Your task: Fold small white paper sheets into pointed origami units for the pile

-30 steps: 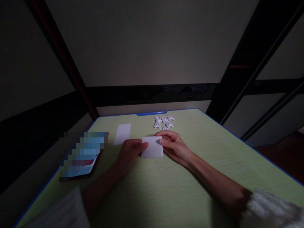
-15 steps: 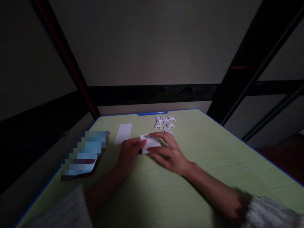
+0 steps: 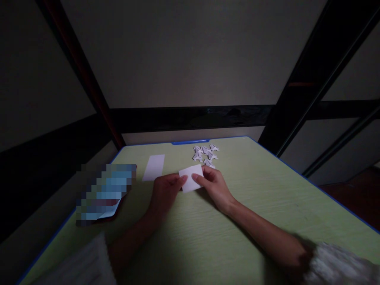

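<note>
A small white piece of paper (image 3: 191, 183), roughly rectangular, is held up between both hands just above the table. My left hand (image 3: 166, 192) pinches its left edge, thumb on the near face and fingers behind. On the right edge, my right hand (image 3: 218, 190) grips the paper the same way, its thumb lying across the face. Just beyond the hands lie several small folded white paper figures (image 3: 204, 150), close together. A flat white paper strip (image 3: 154, 166) rests on the table to the left of them.
The pale green table (image 3: 282, 206) has a blue rim with a raised blue lip (image 3: 191, 141) at the far edge. At the left lies a device in a dark red case (image 3: 114, 215), its screen blurred out. Cabinet panels (image 3: 190, 55) rise behind the table.
My right hand, spread over the paper before, now pinches its right edge with the thumb in front. The paper has shifted slightly right and shows more of its face.
</note>
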`<state>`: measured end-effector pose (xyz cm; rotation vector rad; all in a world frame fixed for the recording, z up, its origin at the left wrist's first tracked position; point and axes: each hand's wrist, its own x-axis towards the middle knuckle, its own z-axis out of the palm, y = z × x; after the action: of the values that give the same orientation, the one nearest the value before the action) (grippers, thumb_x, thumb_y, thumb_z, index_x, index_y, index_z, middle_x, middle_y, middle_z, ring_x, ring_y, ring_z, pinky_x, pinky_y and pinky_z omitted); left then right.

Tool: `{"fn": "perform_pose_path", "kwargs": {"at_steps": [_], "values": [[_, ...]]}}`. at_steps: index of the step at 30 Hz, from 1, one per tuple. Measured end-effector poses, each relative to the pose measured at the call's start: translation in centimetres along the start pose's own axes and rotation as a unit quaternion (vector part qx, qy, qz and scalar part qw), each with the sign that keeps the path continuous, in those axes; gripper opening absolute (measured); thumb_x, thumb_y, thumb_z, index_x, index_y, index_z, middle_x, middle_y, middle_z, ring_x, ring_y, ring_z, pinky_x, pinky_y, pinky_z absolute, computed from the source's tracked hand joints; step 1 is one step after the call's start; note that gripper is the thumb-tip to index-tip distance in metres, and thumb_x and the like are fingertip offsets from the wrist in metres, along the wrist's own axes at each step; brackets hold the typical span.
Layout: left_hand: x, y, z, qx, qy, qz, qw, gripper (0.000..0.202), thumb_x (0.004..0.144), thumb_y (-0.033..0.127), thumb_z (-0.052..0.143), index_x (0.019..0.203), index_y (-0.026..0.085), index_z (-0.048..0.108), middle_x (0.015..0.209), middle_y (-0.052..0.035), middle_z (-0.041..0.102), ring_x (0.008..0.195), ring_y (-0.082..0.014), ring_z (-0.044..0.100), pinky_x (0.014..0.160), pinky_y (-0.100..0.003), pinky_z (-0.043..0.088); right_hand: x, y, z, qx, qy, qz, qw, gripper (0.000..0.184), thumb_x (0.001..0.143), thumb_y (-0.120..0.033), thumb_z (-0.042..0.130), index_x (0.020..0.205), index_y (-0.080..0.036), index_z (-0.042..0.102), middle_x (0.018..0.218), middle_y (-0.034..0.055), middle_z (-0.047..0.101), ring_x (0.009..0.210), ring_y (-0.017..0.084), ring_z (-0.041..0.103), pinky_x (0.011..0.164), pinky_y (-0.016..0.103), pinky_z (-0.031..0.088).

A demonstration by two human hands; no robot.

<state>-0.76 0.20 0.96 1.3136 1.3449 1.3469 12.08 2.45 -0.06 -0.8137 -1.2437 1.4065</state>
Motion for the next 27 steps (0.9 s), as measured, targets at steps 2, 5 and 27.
{"fn": "perform_pose_path", "kwargs": {"at_steps": [2, 5, 27], "values": [[-0.07, 0.05, 0.14, -0.014, -0.02, -0.018, 1.0, 0.02, 0.058, 0.026, 0.06, 0.043, 0.013, 0.055, 0.042, 0.0045, 0.051, 0.044, -0.0073, 0.043, 0.044, -0.018, 0.031, -0.04, 0.09, -0.07, 0.03, 0.008, 0.007, 0.999, 0.016, 0.06, -0.027, 0.062, 0.06, -0.013, 0.055, 0.057, -0.0014, 0.053, 0.049, 0.007, 0.044, 0.05, 0.022, 0.032], [-0.06, -0.08, 0.18, -0.013, -0.05, -0.04, 0.998, 0.018, 0.054, 0.024, 0.062, 0.041, 0.013, 0.056, 0.041, 0.0021, 0.055, 0.044, -0.0095, 0.048, 0.046, -0.019, 0.035, -0.1, 0.16, -0.24, 0.057, 0.021, 0.019, 0.998, 0.015, 0.06, -0.027, 0.061, 0.059, -0.013, 0.056, 0.053, -0.0016, 0.054, 0.046, 0.008, 0.045, 0.047, 0.022, 0.032], [0.29, -0.22, -0.19, -0.015, -0.062, -0.02, 0.998, 0.019, 0.062, 0.027, 0.058, 0.052, 0.012, 0.062, 0.044, -0.0011, 0.061, 0.043, -0.0126, 0.055, 0.047, -0.022, 0.043, 0.09, -0.2, -0.19, 0.067, 0.038, 0.078, 0.994, 0.022, 0.044, -0.02, 0.073, 0.048, -0.013, 0.052, 0.046, -0.0036, 0.054, 0.042, 0.005, 0.044, 0.043, 0.02, 0.029]]}}
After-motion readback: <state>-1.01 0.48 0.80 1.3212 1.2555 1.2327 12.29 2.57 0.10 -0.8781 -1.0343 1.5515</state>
